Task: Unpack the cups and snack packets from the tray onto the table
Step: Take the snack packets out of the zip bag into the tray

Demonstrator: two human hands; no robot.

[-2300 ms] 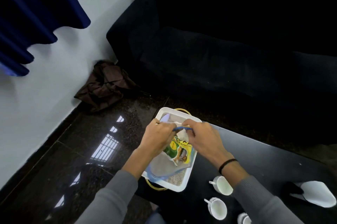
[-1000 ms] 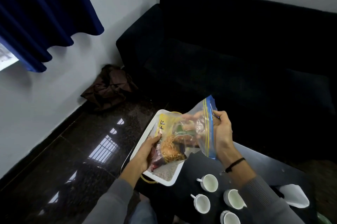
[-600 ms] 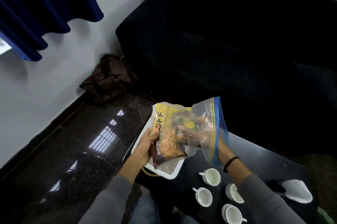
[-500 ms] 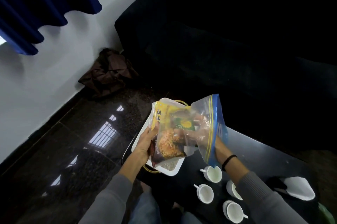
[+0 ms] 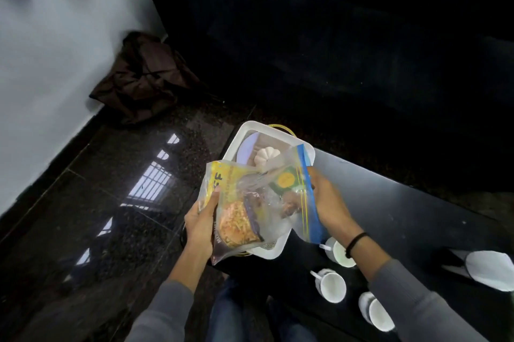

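I hold a clear zip bag (image 5: 281, 202) with a blue seal strip above the white tray (image 5: 244, 133). Inside it are snack packets: a yellow one (image 5: 236, 219) and a green one (image 5: 288, 181). My left hand (image 5: 199, 226) grips the bag's closed bottom end and the yellow packet through the plastic. My right hand (image 5: 325, 202) is at the bag's open blue mouth, fingers reaching inside. A small white ribbed object (image 5: 265, 155) lies in the tray. Three white cups (image 5: 331, 286) stand on the black table (image 5: 403, 211) to the right of the tray.
A black sofa (image 5: 333, 35) fills the far side. A brown bag (image 5: 144, 77) lies on the dark glossy floor by the white wall. A folded white cloth (image 5: 489, 269) rests at the table's right edge. My knees (image 5: 230, 311) are below the tray.
Both hands lifted the zip bag of packets off the tray and turned it upright. My right hand went into the bag's mouth. The camera tilted down.
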